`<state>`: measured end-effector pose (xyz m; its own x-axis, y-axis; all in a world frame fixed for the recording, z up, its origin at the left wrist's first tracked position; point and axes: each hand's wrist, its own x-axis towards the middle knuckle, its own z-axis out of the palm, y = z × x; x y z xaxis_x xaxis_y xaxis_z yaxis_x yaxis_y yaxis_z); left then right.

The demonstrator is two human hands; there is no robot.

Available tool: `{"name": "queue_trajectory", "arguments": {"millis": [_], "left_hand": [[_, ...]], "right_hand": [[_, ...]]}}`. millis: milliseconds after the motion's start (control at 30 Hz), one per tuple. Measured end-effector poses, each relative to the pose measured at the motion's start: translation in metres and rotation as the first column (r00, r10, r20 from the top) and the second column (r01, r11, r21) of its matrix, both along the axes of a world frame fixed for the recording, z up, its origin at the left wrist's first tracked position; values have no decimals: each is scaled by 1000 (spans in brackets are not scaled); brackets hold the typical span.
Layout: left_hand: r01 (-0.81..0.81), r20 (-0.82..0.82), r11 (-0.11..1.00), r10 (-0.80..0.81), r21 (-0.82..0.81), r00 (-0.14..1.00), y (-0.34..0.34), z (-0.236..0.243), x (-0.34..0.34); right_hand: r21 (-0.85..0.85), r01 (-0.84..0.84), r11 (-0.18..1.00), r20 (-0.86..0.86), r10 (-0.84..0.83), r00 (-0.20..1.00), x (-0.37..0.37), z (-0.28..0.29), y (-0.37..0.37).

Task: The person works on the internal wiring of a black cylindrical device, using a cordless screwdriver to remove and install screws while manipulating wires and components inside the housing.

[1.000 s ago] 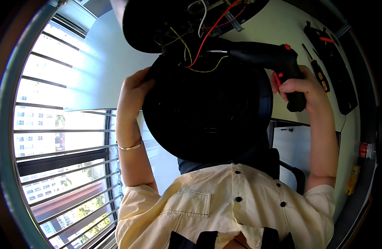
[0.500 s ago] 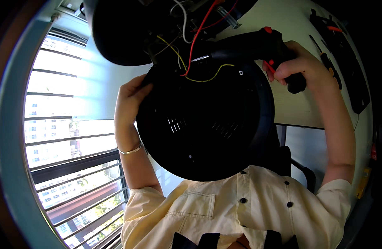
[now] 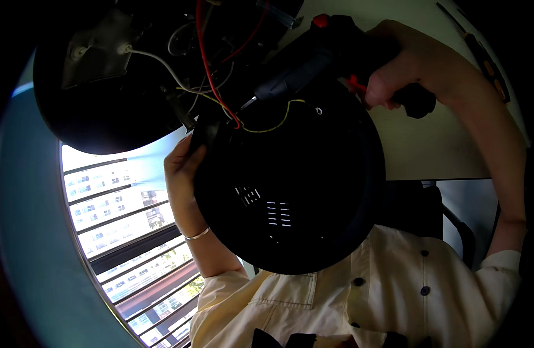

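A black round plastic housing (image 3: 330, 180) with slotted vents is tilted up against the front of my shirt. My left hand (image 3: 184, 174) grips its left rim, fingers closed, a bracelet on the wrist. In my right hand (image 3: 403, 72) is a black cordless electric screwdriver (image 3: 299, 72) with red parts, a finger by the red trigger. Its bit (image 3: 248, 103) points down-left at the housing's upper edge; contact is too dark to tell. Red, white and yellow-green wires run between this housing and a second black round part (image 3: 93, 119) at the upper left.
On the pale table (image 3: 429, 151) at the right lies a hand screwdriver (image 3: 484, 64) with a black and orange handle. A barred window (image 3: 127, 214) is at the left. A dark chair (image 3: 461, 226) stands beyond the table's near edge.
The view has shifted and darkened, showing more of the second round part. The housing has turned slightly in my left hand. The screwdriver stays at its upper edge, now tilted more steeply.
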<state>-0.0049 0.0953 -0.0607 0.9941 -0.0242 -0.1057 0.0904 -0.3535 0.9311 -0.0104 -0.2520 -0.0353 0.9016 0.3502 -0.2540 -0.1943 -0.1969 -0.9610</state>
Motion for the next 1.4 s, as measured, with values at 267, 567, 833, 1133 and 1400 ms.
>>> {"name": "queue_trajectory", "arguments": {"millis": [267,567,833,1133,1400], "left_hand": [[-25,-36,1000,25,-19,999,-5,2,-4],[-4,7,998,4,-60,1000,-3,2,-6],[52,-5,998,-52,-21,999,-2,3,-1],[70,16,998,-70,10,997,0,2,1],[26,32,998,-28,53,999,7,2,-8]], "right_hand": [[15,8,1000,29,-8,1000,2,-11,-4],[24,-65,998,13,64,998,9,-8,-2],[77,-148,986,-26,150,988,14,-11,-8],[119,-146,982,-195,167,966,21,-5,-11],[-154,-315,936,-194,284,939,32,13,-3]]}}
